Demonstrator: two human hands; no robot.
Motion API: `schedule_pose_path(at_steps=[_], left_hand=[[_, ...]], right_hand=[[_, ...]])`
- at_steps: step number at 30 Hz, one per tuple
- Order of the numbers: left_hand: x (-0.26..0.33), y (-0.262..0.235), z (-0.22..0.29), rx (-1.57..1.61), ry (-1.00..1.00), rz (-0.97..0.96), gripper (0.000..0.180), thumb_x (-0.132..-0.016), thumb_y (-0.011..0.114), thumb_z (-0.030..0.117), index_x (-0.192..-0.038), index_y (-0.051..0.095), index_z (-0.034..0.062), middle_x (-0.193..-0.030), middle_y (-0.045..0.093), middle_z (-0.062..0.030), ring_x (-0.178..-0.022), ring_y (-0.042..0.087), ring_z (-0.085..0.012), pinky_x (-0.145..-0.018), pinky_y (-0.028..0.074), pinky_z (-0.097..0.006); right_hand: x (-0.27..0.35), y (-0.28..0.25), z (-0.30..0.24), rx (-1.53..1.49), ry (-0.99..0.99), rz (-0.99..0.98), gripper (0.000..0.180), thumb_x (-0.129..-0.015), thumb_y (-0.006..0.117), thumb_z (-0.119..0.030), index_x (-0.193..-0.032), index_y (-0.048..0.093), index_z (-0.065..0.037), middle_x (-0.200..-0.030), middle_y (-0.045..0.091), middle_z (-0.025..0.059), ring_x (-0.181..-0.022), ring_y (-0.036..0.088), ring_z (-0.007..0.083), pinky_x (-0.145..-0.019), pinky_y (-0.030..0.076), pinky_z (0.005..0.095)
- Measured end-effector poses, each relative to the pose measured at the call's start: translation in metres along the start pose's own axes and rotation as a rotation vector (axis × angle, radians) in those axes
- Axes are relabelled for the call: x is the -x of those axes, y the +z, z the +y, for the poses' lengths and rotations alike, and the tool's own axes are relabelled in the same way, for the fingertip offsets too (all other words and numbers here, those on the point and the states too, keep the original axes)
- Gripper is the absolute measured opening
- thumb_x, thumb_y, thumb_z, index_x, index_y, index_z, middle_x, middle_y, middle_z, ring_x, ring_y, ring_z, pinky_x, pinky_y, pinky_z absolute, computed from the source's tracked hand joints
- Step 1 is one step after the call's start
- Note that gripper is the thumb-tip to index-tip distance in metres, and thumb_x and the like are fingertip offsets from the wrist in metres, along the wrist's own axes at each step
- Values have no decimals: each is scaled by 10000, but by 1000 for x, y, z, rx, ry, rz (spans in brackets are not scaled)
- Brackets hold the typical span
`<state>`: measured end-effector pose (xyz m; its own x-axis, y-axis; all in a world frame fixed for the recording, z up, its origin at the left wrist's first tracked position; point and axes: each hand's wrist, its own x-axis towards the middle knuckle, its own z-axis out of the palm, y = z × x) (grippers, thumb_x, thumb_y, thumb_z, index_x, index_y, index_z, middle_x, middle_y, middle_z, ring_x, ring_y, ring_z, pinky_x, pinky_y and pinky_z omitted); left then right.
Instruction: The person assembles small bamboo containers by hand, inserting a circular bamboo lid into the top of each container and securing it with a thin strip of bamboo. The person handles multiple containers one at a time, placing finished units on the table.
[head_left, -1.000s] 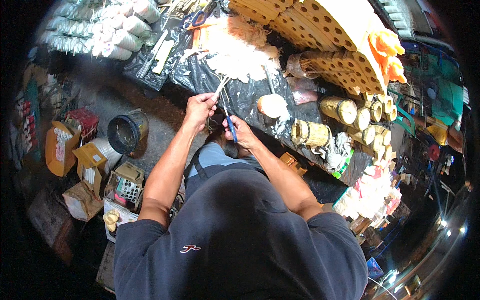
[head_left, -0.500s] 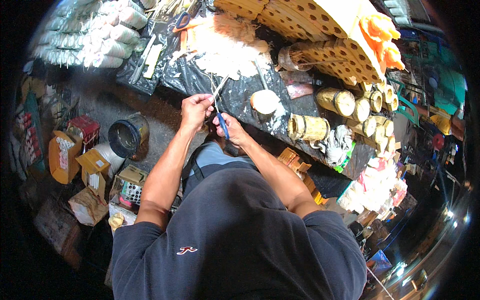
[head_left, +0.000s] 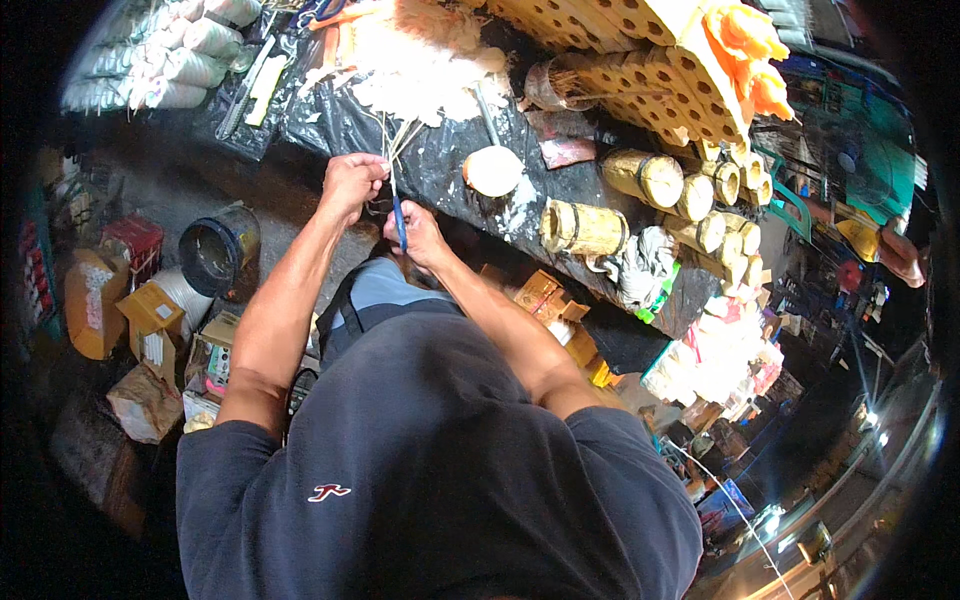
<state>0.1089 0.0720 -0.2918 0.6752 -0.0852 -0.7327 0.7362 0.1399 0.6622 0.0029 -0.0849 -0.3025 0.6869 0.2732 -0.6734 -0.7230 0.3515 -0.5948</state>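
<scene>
Running across the upper middle of the frame, the counter (head_left: 450,170) is covered with black plastic sheet, crumpled and dusted with white powder. The room around it is dark and crowded, with lamps shining only at the lower right of the frame.

The left hand (head_left: 350,185) is clenched on a bundle of thin pale sticks (head_left: 398,140), which fan out upward over the counter edge. The right hand (head_left: 420,235) is just beside it, a little lower, and grasps a small blue-handled tool (head_left: 400,222); the tool points up and touches the sticks. I cannot tell what kind of tool it is.

On the counter, a heap of white fluffy material (head_left: 420,60) lies above the hands. To the right of the hands stands a round white lump (head_left: 493,170), and further right lie bamboo tubes (head_left: 585,228) and a perforated yellow block (head_left: 650,70) with orange pieces (head_left: 745,40) on top. White rolled bundles (head_left: 150,60) are stacked at the upper left.

On the floor at the left of the frame stand a dark bucket (head_left: 215,250) and several cardboard boxes (head_left: 150,310). More small boxes (head_left: 550,300) lie under the counter, near the right forearm. The person's dark shirt fills the lower middle and hides the floor there.
</scene>
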Motion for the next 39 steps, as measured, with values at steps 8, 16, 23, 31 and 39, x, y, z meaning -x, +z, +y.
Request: schedule_pose_path(at_steps=[8, 16, 23, 31, 39], left_hand=[[29, 8, 14, -82, 70, 76, 184, -997, 761, 111, -1143, 751, -2, -904, 725, -11, -682, 596, -51, -583, 466, -197], [118, -32, 94, -383, 518, 124, 207, -1033, 725, 103, -1189, 774, -23, -948, 709, -14, -736, 573, -56, -649, 466, -219], [152, -3, 172, -872, 952, 133, 147, -1046, 625, 8, -1143, 731, -23, -963, 692, -101, -857, 630, -179, -823, 517, -314], [209, 72, 193, -946, 811, -208, 74, -1032, 619, -4, -1036, 690, -24, -837, 579, -41, -723, 495, -112, -663, 428, -286], [210, 165, 122, -604, 315, -911, 79, -1144, 507, 94, -1166, 582, 78, -893, 559, 29, -726, 495, -40, -622, 433, -211]], right_hand=[[16, -39, -13, 310, -152, -80, 395, -844, 925, -313, -951, 605, -108, -807, 557, -44, -722, 517, 58, -645, 447, 249], [189, -72, -93, 873, -380, 713, 402, -820, 922, -310, -960, 659, -40, -960, 623, 97, -906, 624, 245, -804, 515, 416], [110, -145, -186, 1393, -551, 735, 473, -819, 840, -331, -1093, 706, 31, -1143, 636, 252, -1086, 623, 441, -958, 520, 514], [130, -93, -198, 1736, -552, 918, 317, -874, 723, -197, -1111, 757, 12, -1053, 675, 216, -991, 654, 394, -851, 544, 535], [178, -3, -100, 496, -795, -27, 334, -830, 701, 9, -1160, 655, 2, -1078, 700, 145, -1026, 686, 292, -891, 553, 447]])
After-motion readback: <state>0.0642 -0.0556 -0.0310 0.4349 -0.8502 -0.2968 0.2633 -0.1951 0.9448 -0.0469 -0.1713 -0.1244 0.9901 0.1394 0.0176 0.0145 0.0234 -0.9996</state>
